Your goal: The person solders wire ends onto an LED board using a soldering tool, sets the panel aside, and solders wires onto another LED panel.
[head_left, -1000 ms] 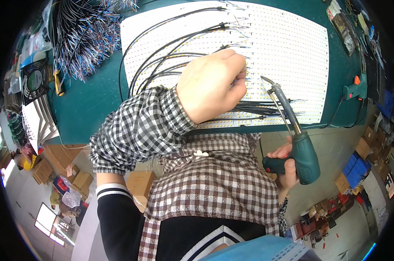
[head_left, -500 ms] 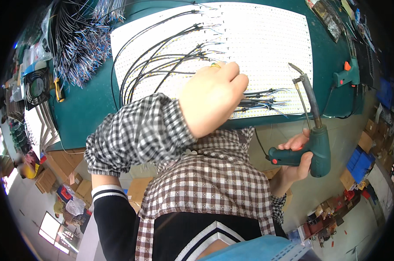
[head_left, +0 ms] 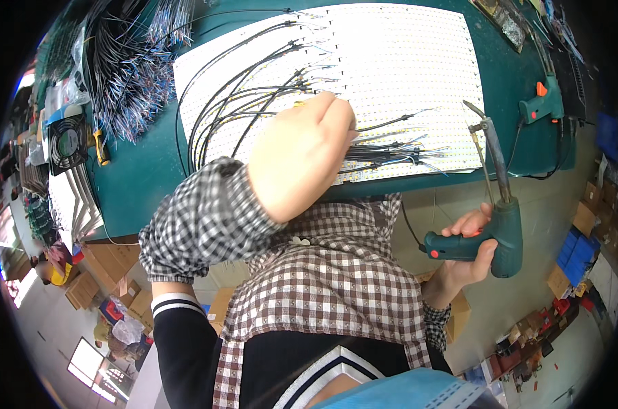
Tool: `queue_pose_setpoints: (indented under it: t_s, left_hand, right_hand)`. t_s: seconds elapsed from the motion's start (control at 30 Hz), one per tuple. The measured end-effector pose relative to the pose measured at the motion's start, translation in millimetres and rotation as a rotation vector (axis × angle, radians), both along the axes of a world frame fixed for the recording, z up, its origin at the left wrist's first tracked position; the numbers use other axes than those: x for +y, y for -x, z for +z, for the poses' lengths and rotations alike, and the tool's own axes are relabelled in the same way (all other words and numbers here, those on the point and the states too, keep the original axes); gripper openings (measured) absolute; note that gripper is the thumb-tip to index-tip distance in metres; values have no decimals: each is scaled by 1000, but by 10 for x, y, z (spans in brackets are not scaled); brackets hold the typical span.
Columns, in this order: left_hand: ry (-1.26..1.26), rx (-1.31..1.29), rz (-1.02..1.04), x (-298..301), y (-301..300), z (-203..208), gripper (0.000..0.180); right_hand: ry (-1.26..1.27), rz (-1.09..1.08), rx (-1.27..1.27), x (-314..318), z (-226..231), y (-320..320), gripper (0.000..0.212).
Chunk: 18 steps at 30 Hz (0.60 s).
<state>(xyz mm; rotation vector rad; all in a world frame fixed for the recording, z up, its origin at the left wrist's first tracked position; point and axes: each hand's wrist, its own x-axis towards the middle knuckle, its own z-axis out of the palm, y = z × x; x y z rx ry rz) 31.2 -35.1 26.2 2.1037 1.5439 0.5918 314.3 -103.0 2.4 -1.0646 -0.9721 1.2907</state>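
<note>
My left hand is closed over the middle of a white board panel dotted with rows of small yellow spots. A black cable with thin wire ends sticks out to the right of its curled fingers; the grip itself is hidden under the hand. Below that cable lies a bundle of black cables near the panel's front edge. Other black cables curve over the panel's left part, their wire ends along a seam. To the right, beyond the panel's edge, my right hand grips a green soldering gun, its tip pointing up.
A thick pile of cables covers the green table's far left, near a black fan and a yellow-handled tool. Another green soldering gun rests at the right. Cardboard boxes stand on the floor.
My left hand has shifted left, and a black cable now shows stretching right from its fingers above the bundle. The soldering gun in my right hand has moved slightly right.
</note>
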Motion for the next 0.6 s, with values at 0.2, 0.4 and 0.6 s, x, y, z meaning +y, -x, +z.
queue_pose_setpoints:
  t_s: [0.2, 0.4, 0.6]
  left_hand:
    - [-55, 197, -28, -70, 213, -19, 16]
    - [-161, -20, -4, 208, -165, -250, 17]
    - [-128, -231, 28, 175, -29, -168, 12]
  right_hand:
    - [12, -3, 35, -23, -60, -34, 60]
    - [-31, 66, 26, 32, -46, 67, 60]
    - [3, 33, 14, -14, -27, 56, 60]
